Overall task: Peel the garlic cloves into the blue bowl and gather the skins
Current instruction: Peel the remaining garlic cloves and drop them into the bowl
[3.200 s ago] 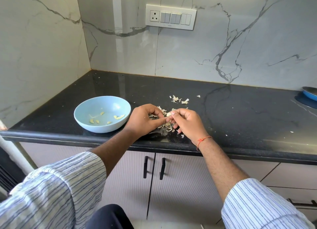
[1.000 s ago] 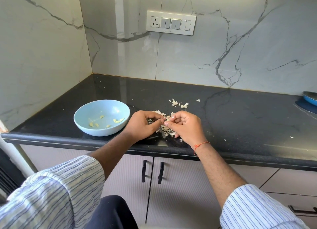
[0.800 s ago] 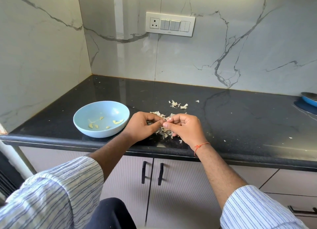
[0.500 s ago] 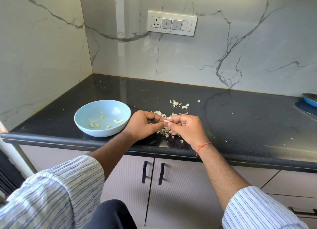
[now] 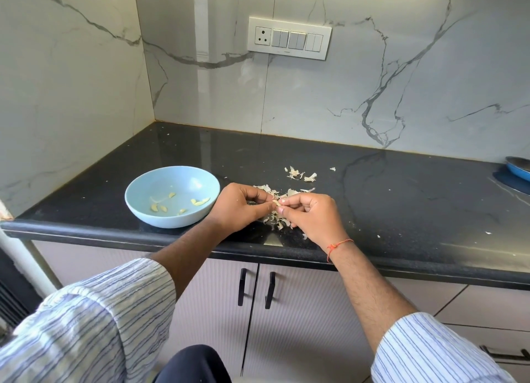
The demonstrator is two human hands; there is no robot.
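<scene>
Fingers (image 5: 282,201): thumb and forefinger tips of both hands meet on one small garlic clove (image 5: 276,202), pinching it from either side just above the tabletop.

Left hand (image 5: 239,207): curled, steadying the clove's near end. Right hand (image 5: 311,214): curled, tips on the opposite end; an orange thread (image 5: 338,244) circles its wrist.

Garlic clove: pale, very small, partly hidden by the fingertips; whether skin remains on it cannot be told. Judged light, firm, and slippery once bare, so likely to squirt out under a hard pinch. Best held at its two ends, the nail working the papery edge.

Skins (image 5: 275,219): loose heap directly beneath the hands, with a smaller scatter (image 5: 299,174) farther back. Judged weightless, brittle, easily blown or stuck to damp fingers; better swept together than picked up singly.

Blue bowl (image 5: 137,204): just left of the left hand, upright, holding several peeled cloves (image 5: 200,202).

Tabletop (image 5: 401,199): black, glossy, flecked with stray bits. A blue dish (image 5: 519,167) sits at the far right edge.
</scene>
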